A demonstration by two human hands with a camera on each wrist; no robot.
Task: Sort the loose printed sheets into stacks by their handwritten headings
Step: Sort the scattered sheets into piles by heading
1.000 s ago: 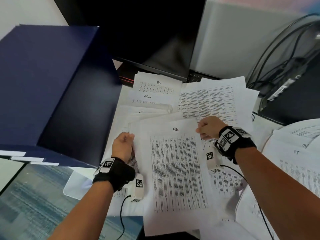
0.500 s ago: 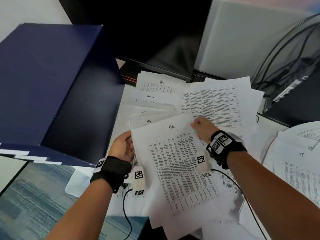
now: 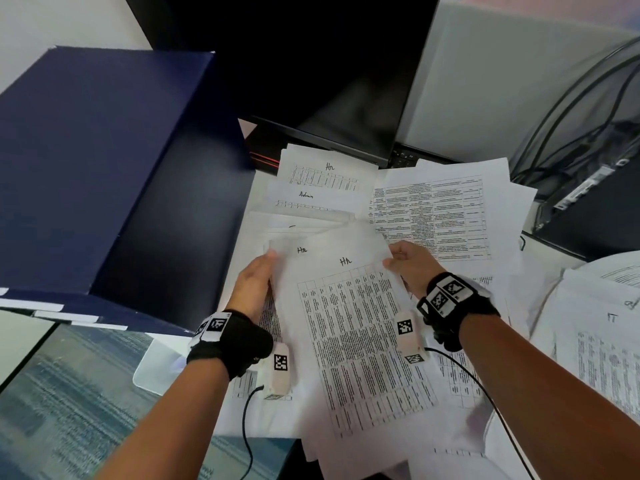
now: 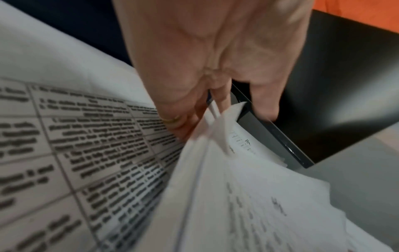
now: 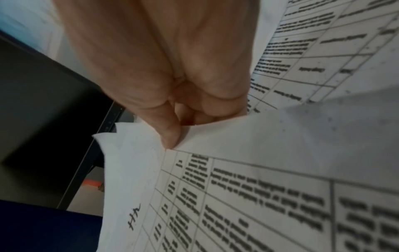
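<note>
A printed sheet headed "Hr" (image 3: 353, 327) is held up between both hands over the paper pile. My right hand (image 3: 405, 261) pinches its top right corner, thumb on top (image 5: 170, 136). My left hand (image 3: 256, 275) grips the left edge of a few sheets (image 4: 215, 129), among them a second "Hr" sheet (image 3: 294, 249) just behind the first. Fanned behind lie another "Hr" sheet (image 3: 325, 168) and an "Admin" sheet (image 3: 308, 199). A stack headed "IT" (image 3: 602, 341) sits at the right.
A large dark blue box (image 3: 104, 174) stands close at the left. A black monitor (image 3: 311, 81) is behind the papers, cables (image 3: 571, 133) at the back right. More printed table sheets (image 3: 433, 213) cover the desk; a clear tray corner (image 3: 156, 365) shows lower left.
The front "Hr" sheet has swung up and leftward, tilting, with my right hand moving left. My left hand has taken hold of the sheets' left edge; a second "Hr" heading is now exposed.
</note>
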